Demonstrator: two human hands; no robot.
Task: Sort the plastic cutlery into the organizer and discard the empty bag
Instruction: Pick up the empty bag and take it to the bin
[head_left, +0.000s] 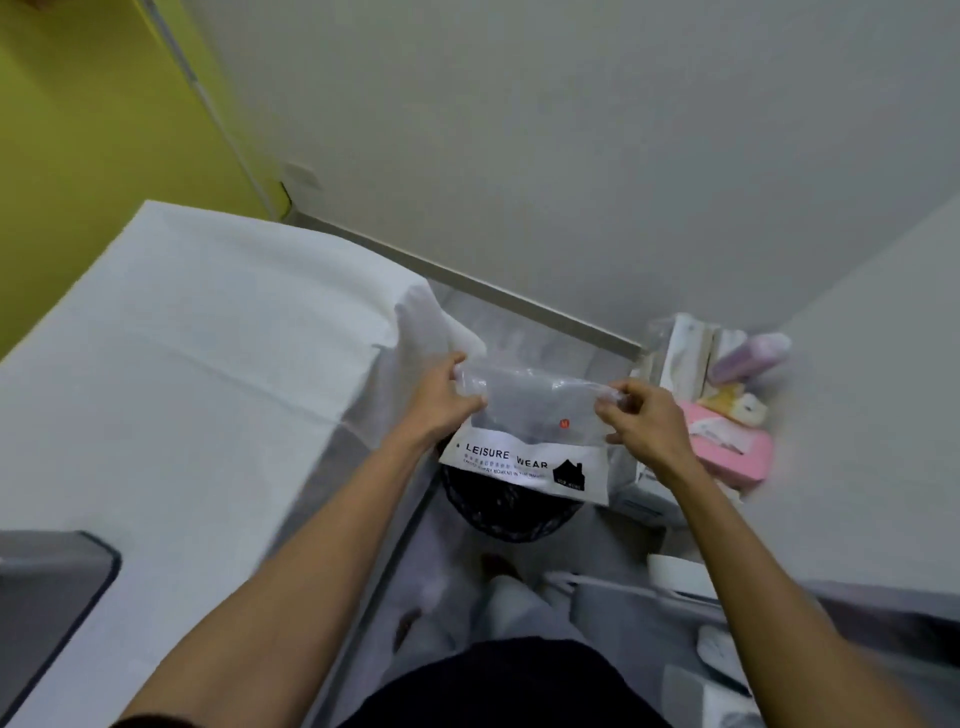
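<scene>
A: Where's the bag (530, 415)?
B: Centre of the frame, held flat over the black bin (498, 506).
A: And the grip?
B: The left hand (441, 397) pinches its upper left edge, the right hand (641, 423) its upper right edge, fingers clamped on the plastic.
A: Anything nearby?
B: A white-covered table (182, 338) at left, a pink box (737, 457) at right.
</scene>
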